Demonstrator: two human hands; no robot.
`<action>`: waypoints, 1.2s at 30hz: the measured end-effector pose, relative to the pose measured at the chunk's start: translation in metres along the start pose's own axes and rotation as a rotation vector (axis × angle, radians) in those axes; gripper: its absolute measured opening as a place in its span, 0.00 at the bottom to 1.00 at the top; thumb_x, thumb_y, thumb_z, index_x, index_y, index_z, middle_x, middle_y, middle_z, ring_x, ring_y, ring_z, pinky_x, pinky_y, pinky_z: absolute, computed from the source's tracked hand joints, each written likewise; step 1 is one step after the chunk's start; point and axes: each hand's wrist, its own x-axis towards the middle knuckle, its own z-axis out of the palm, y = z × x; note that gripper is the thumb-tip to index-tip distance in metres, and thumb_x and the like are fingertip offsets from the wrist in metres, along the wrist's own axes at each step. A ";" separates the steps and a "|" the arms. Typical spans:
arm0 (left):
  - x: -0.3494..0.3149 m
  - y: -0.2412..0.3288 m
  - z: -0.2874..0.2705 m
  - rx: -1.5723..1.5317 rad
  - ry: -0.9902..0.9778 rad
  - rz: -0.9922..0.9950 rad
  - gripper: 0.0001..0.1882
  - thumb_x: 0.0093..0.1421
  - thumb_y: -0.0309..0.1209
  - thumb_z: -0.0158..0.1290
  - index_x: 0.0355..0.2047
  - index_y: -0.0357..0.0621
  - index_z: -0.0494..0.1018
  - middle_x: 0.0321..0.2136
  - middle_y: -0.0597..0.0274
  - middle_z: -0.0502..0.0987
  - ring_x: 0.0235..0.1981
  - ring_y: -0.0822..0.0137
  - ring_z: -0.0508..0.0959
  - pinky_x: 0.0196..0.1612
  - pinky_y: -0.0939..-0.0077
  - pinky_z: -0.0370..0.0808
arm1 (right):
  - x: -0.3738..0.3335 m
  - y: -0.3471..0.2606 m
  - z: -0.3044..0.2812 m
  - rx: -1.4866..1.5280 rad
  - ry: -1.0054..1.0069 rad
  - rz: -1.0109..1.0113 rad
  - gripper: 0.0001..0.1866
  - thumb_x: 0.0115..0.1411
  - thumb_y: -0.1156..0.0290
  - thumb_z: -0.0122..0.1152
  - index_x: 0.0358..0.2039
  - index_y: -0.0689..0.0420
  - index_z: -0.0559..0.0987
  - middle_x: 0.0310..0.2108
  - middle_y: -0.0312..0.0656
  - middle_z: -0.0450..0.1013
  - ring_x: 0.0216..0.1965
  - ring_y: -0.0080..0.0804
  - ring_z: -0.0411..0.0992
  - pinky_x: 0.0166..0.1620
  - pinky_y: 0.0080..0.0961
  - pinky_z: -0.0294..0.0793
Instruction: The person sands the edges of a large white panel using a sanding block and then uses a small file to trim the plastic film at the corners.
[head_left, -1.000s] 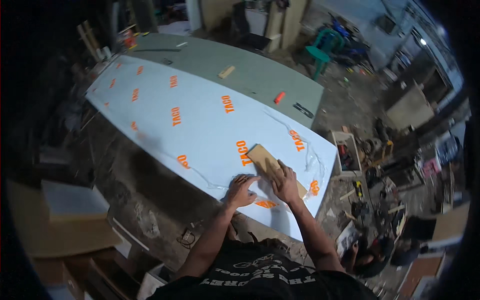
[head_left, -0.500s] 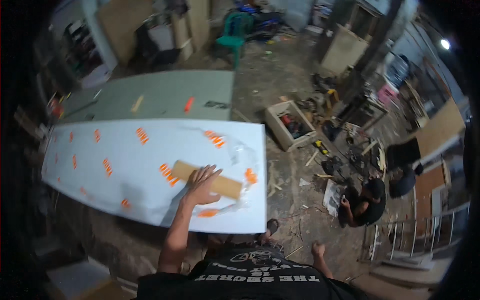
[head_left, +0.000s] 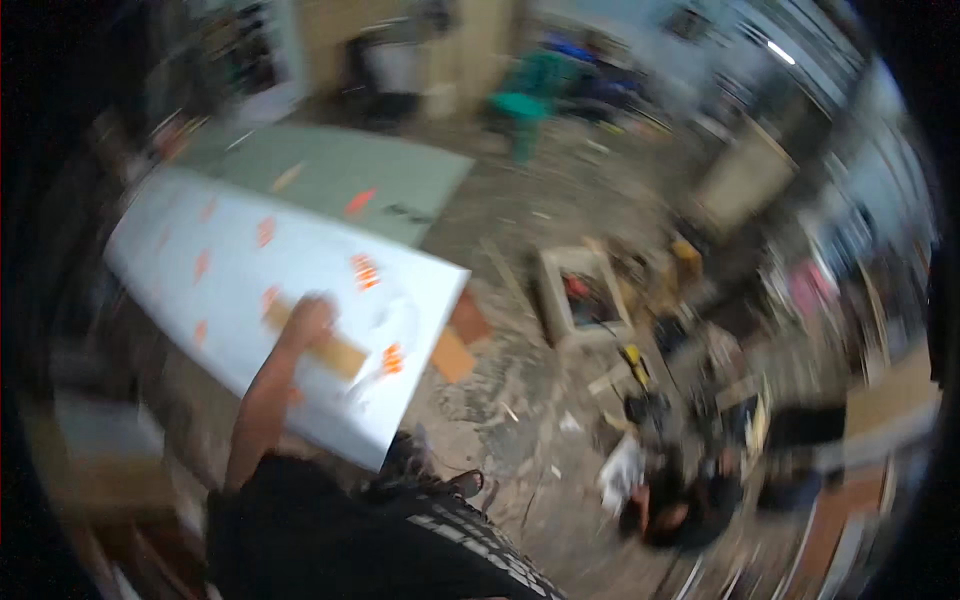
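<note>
My left hand (head_left: 312, 320) rests on a tan, oblong piece (head_left: 342, 357) that looks like a short board. Motion blur smears the fingers, so their grip does not show. Beneath the piece lies a large white panel (head_left: 300, 255) with rows of orange printed marks. Some wrinkled, shiny clear film (head_left: 362, 392) shows near the panel's right end. My right hand is out of the picture.
Beyond the white panel lies a grey-green sheet (head_left: 330, 160) with small loose pieces. A wooden box (head_left: 590, 330) of tools stands on the littered floor, near a yellow tool (head_left: 635, 365). A person (head_left: 690, 510) crouches at lower right. A green chair (head_left: 530, 100) stands behind.
The view has swung to the right, so the panel sits tilted and further left. My left hand remains on the tan piece. My right hand has left the picture.
</note>
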 end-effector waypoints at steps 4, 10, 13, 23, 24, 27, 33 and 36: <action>0.018 0.027 -0.029 -0.424 0.169 -0.254 0.16 0.53 0.38 0.61 0.42 0.46 0.82 0.44 0.51 0.81 0.50 0.49 0.80 0.56 0.55 0.76 | 0.074 -0.104 -0.034 -0.134 -0.081 -0.184 0.17 0.63 0.69 0.60 0.48 0.66 0.82 0.39 0.56 0.82 0.43 0.45 0.82 0.48 0.39 0.79; 0.034 0.116 -0.027 -0.668 0.056 -0.208 0.26 0.54 0.42 0.63 0.52 0.46 0.80 0.52 0.49 0.79 0.57 0.49 0.77 0.62 0.53 0.71 | 0.124 -0.189 -0.019 -0.208 -0.203 -0.292 0.17 0.63 0.70 0.60 0.50 0.65 0.81 0.39 0.55 0.82 0.43 0.44 0.81 0.48 0.38 0.79; 0.060 0.140 -0.036 -0.678 0.144 -0.160 0.24 0.55 0.40 0.63 0.49 0.42 0.81 0.50 0.49 0.81 0.54 0.49 0.79 0.61 0.56 0.73 | 0.139 -0.210 -0.014 -0.223 -0.245 -0.288 0.17 0.63 0.70 0.60 0.50 0.65 0.81 0.39 0.55 0.82 0.43 0.43 0.81 0.48 0.38 0.79; 0.291 0.045 -0.042 -0.856 0.215 -0.658 0.21 0.60 0.47 0.60 0.40 0.41 0.84 0.41 0.43 0.85 0.44 0.47 0.85 0.49 0.53 0.80 | 0.183 -0.245 -0.026 -0.248 -0.219 -0.083 0.18 0.64 0.70 0.60 0.53 0.64 0.79 0.40 0.52 0.82 0.42 0.41 0.80 0.48 0.36 0.78; 0.308 0.026 -0.031 -0.834 0.185 -0.774 0.21 0.60 0.48 0.59 0.39 0.42 0.84 0.40 0.43 0.85 0.44 0.46 0.85 0.49 0.52 0.80 | 0.187 -0.251 -0.029 -0.254 -0.220 -0.065 0.18 0.64 0.70 0.60 0.53 0.64 0.79 0.40 0.52 0.82 0.42 0.41 0.80 0.48 0.36 0.78; 0.368 0.011 -0.011 -0.761 0.184 -1.033 0.26 0.60 0.52 0.60 0.47 0.41 0.81 0.41 0.43 0.85 0.44 0.45 0.85 0.50 0.50 0.80 | 0.188 -0.260 -0.047 -0.246 -0.174 0.024 0.18 0.64 0.71 0.60 0.53 0.63 0.79 0.40 0.52 0.81 0.42 0.41 0.80 0.48 0.36 0.78; 0.412 0.013 0.018 -0.539 0.241 -1.405 0.49 0.58 0.55 0.64 0.66 0.31 0.60 0.60 0.36 0.72 0.58 0.48 0.78 0.59 0.53 0.78 | 0.203 -0.284 -0.070 -0.245 -0.124 0.089 0.19 0.64 0.71 0.60 0.55 0.63 0.78 0.40 0.50 0.81 0.42 0.39 0.80 0.47 0.35 0.78; 0.411 0.014 0.015 -0.606 0.287 -1.405 0.48 0.57 0.52 0.66 0.65 0.30 0.61 0.64 0.36 0.67 0.62 0.45 0.75 0.62 0.52 0.75 | 0.212 -0.304 -0.074 -0.243 -0.111 0.092 0.19 0.65 0.71 0.60 0.55 0.62 0.78 0.40 0.50 0.81 0.42 0.39 0.80 0.47 0.35 0.78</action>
